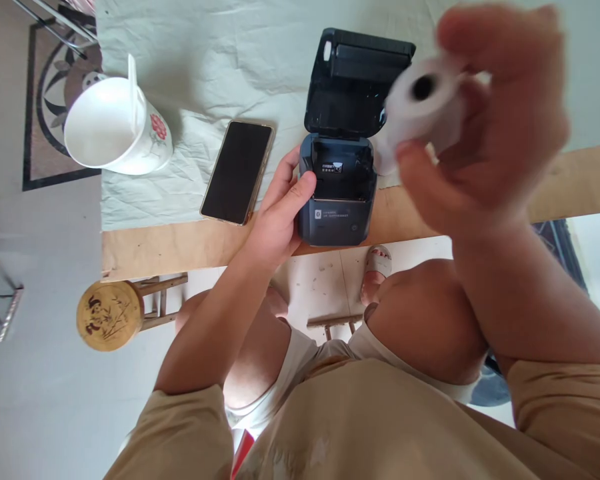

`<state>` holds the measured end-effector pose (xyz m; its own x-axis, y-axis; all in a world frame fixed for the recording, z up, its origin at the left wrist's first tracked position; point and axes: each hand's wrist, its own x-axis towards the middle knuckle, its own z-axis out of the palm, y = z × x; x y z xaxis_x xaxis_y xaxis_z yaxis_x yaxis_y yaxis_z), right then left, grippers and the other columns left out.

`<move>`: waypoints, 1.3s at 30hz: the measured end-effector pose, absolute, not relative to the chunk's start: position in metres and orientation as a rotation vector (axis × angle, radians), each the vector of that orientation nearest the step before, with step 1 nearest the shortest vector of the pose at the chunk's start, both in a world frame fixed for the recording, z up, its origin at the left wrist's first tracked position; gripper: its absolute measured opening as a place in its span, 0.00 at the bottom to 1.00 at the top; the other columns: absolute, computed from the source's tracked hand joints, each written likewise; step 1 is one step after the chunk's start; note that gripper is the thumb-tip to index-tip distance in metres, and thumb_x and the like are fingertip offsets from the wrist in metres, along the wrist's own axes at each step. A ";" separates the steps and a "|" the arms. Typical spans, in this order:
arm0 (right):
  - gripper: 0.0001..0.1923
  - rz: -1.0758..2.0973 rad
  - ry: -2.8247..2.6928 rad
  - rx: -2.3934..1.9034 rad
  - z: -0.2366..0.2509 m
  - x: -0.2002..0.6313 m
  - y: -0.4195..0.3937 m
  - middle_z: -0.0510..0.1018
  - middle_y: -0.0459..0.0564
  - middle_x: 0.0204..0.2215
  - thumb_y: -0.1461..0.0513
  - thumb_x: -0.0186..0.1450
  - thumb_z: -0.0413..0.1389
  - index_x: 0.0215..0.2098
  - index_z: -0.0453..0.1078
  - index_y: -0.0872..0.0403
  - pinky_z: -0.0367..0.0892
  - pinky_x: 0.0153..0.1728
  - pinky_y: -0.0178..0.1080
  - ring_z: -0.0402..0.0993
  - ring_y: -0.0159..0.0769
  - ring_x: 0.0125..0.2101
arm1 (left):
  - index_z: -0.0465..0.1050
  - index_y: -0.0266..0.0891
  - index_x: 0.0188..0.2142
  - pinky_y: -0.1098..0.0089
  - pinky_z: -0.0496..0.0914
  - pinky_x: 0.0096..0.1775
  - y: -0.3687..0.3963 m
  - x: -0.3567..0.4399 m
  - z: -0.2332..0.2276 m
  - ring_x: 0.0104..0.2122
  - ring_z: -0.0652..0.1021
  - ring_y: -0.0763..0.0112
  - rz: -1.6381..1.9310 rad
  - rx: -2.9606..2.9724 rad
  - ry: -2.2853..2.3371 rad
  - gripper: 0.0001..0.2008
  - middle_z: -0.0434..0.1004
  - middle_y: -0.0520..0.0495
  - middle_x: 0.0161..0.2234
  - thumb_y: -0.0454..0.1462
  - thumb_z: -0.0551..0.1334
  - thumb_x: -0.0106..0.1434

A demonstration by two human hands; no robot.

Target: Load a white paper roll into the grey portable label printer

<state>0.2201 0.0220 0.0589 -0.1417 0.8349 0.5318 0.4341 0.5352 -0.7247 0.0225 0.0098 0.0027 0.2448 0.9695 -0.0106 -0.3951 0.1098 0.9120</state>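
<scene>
Pale, creased cloth (190,60) covers most of a bare wooden tabletop (180,243), with grey floor beyond its near edge. At far left on the cloth a white ceramic mug with a red flower print (117,127) lies tipped toward the camera, and below the table edge stands a small round wooden stool with a painted top (109,315). Next along, a black-screened smartphone in a tan case (237,172) lies flat and slightly angled, just beside the left hand (280,213).

That hand is curled around the left side of a small dark blue-grey thermal printer (337,200), thumb on its upper corner, fingers behind, steadying it at the near table edge. The printer's black hinged lid (357,77) stands fully open, so the paper bay is exposed and looks bare.

To the right, raised above the table and blurred, the right hand (495,133) pinches a white roll of thermal paper with a dark core hole (420,100) between thumb and fingertips, well apart from the bay.

Seating the roll well would likely mean lowering it with its axis across the bay and the loose end toward the front slot, while the left hand keeps the body from sliding off the edge. Open room lies right of the printer; the phone crowds the left.
</scene>
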 end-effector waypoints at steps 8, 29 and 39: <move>0.09 0.134 -2.187 -1.067 0.045 0.204 0.031 0.77 0.45 0.40 0.69 0.58 0.55 0.34 0.65 0.50 0.69 0.35 0.38 0.74 0.33 0.38 | 0.65 0.46 0.52 0.58 0.71 0.58 0.009 0.025 0.003 0.65 0.64 0.58 1.168 0.962 0.813 0.18 0.76 0.51 0.48 0.46 0.59 0.64; 0.13 0.375 -1.845 -1.016 0.057 0.216 0.015 0.72 0.50 0.48 0.64 0.62 0.54 0.45 0.70 0.47 0.74 0.35 0.38 0.71 0.37 0.49 | 0.57 0.47 0.60 0.54 0.71 0.56 0.011 0.019 0.000 0.58 0.72 0.50 1.060 1.104 0.796 0.40 0.70 0.44 0.57 0.43 0.71 0.49; 0.17 0.698 -1.741 -0.995 0.052 0.222 0.023 0.71 0.45 0.50 0.65 0.64 0.53 0.50 0.68 0.44 0.70 0.21 0.28 0.74 0.32 0.47 | 0.59 0.48 0.58 0.55 0.71 0.56 0.011 0.017 -0.006 0.59 0.71 0.49 1.070 1.139 0.795 0.39 0.69 0.45 0.57 0.45 0.71 0.49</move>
<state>0.2218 0.0231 0.0520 -0.1904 0.8658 0.4628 0.3061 0.5003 -0.8100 0.0168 0.0114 -0.0056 0.3167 0.9482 0.0226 -0.2517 0.0611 0.9659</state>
